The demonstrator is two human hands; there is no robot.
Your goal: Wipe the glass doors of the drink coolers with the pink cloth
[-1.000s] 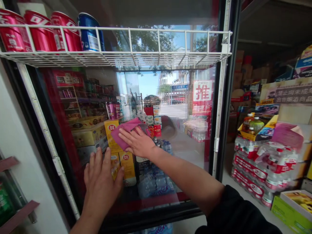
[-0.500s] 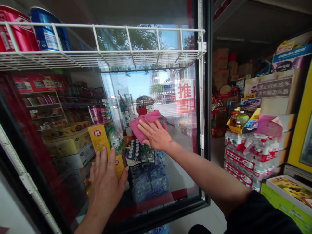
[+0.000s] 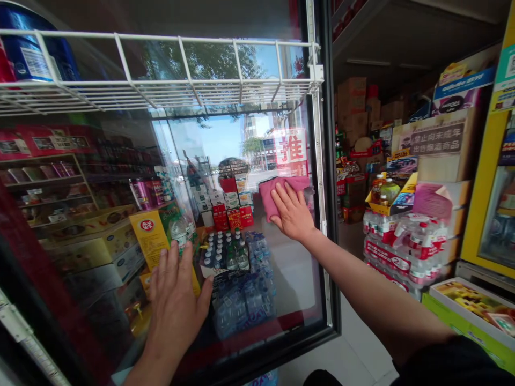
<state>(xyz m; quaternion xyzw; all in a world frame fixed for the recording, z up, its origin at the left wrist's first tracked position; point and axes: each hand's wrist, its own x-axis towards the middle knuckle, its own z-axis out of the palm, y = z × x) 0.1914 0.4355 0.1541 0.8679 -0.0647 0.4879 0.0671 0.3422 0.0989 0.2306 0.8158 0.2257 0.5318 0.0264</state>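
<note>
Under the spread fingers of my right hand, a pink cloth is pressed flat against the glass door panel, just below a red-and-white sticker. My left hand is at the lower left of the panel, fingers stretched upward and holding nothing. Whether its palm touches the glass, I cannot tell. Above both hands a white wire rack runs across the door, with a blue can at its left end. The glass shows reflections and goods mixed together.
The door's black frame and its metal strip stand right of the cloth. Beyond it are stacked packs of red-labelled bottles, cardboard boxes, a green box on the floor and a yellow-framed cooler.
My right hand has slid the pink cloth rightward across the glass, closer to the door's frame. My left hand stays nearly in place in view. The camera view has turned slightly right.
</note>
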